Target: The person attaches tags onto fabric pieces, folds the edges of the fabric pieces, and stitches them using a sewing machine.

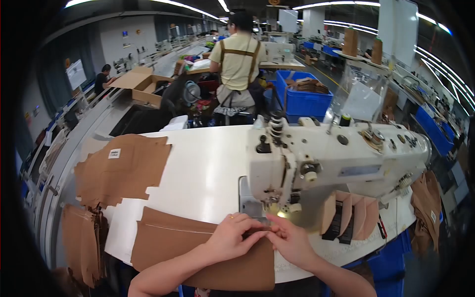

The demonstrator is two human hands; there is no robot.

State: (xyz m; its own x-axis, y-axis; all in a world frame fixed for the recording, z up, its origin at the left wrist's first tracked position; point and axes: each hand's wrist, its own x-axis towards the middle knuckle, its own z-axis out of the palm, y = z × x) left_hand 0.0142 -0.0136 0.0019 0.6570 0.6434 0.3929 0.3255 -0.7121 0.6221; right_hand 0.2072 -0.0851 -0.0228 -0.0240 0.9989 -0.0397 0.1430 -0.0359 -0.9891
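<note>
A brown fabric panel (198,267) lies over the front of the white sewing table, with a seam line running across its upper part. My left hand (235,237) is closed on the panel's upper right edge, thumb and fingers pinched together. Right beside it, my right hand (292,243) pinches at the same edge, its fingertips touching or nearly touching the left ones. Both hands are just in front of the needle area of a white sewing machine (316,158), where a small lamp glows. What exactly lies between the fingertips is partly hidden.
A stack of brown cut pieces (123,168) with a white label lies at the table's left. To the right of the needle stands a cardboard divider holder (354,213) with black strips. Beyond the table are a blue crate (304,99), an open carton (143,86) and a co-worker (237,59).
</note>
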